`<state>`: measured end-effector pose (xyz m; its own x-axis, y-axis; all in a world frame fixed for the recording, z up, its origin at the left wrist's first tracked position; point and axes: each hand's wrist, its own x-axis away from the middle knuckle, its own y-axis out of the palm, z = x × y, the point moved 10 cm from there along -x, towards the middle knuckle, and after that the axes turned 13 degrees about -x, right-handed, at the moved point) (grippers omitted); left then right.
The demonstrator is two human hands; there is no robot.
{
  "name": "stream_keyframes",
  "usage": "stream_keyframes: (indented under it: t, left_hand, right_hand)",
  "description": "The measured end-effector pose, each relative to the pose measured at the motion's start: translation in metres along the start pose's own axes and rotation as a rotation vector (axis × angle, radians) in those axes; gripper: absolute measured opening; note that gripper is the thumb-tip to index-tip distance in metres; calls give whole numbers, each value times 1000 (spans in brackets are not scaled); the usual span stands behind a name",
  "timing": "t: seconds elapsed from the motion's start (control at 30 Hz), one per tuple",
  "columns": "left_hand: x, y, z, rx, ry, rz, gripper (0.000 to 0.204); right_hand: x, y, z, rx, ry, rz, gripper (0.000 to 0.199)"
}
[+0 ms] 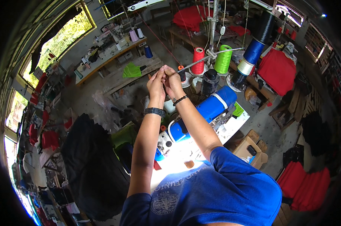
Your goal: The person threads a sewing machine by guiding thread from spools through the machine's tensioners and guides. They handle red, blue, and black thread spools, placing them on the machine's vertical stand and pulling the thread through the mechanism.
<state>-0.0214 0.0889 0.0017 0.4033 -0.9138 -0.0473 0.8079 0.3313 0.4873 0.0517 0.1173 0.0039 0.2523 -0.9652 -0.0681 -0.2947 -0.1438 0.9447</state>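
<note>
My left hand (155, 85) and right hand (173, 81) are together, fingertips pinched; what lies between them I cannot tell. Just beside is a thin metal rod (188, 67), probably stiff, best held along its shaft. Near my fingers a red thread (165, 46) slants down; it should be light, soft and easily snapped, so I would take it gently by fingertips. Farther out stand a red cone (198, 56) and a green cone (224, 60).

Bright windows (70, 32); grey floor (85, 101)
</note>
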Motion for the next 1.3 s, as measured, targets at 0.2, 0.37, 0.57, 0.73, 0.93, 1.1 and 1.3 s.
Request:
stream_keyframes:
  t: [0.2, 0.37, 0.57, 0.73, 0.93, 1.1, 1.3]
  left_hand:
    - [0, 2, -2, -41, -71, -20, 18]
    - [8, 9, 25, -244, 96, 17, 20]
    - [11, 14, 41, -471, 303, 33, 13]
    - [1, -2, 32, -356, 223, 57, 13]
    - [-4, -7, 23, -266, 166, 6, 19]
    - [1, -3, 26, -324, 138, -26, 19]
    - [-3, -3, 25, -385, 143, -161, 16]
  right_hand:
    - [3, 5, 4, -21, 125, -49, 10]
    - [6, 6, 5, -22, 175, -90, 14]
    - [10, -8, -4, 135, 91, 6, 17]
    - [23, -14, -29, 578, -151, 25, 13]
    - [60, 59, -67, 1138, -969, -227, 16]
    - [66, 69, -71, 1360, -1000, -193, 13]
    - [54, 62, -64, 1339, -819, -145, 15]
